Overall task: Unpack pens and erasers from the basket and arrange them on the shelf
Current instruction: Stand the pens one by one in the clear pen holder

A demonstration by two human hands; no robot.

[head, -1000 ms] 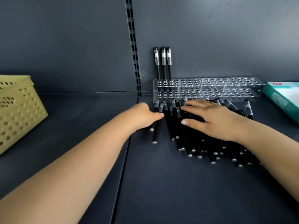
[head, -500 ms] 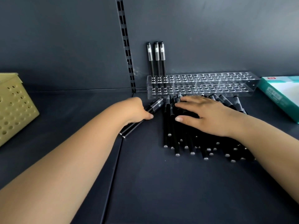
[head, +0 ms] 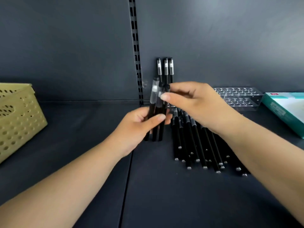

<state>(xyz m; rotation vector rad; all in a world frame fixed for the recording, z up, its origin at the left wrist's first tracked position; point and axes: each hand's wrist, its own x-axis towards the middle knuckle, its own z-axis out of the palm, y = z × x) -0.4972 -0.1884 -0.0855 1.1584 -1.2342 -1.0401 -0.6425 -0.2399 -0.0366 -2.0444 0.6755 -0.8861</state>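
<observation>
Hands [head: 158, 112] grip three pens [head: 156, 112] above shelf [head: 164, 195].

Probably shop: slotted upright [head: 136, 51], dark shelf [head: 82, 145], clear pen rack [head: 240, 97].

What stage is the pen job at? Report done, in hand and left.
Done: three pens stand upright at the left end of the clear holder. In hand: the left hand grips a small bunch of pens, and the right hand pinches the cap end of one. Left: the pile of pens lying on the shelf, and most holder holes in view are unfilled. No erasers visible.
</observation>
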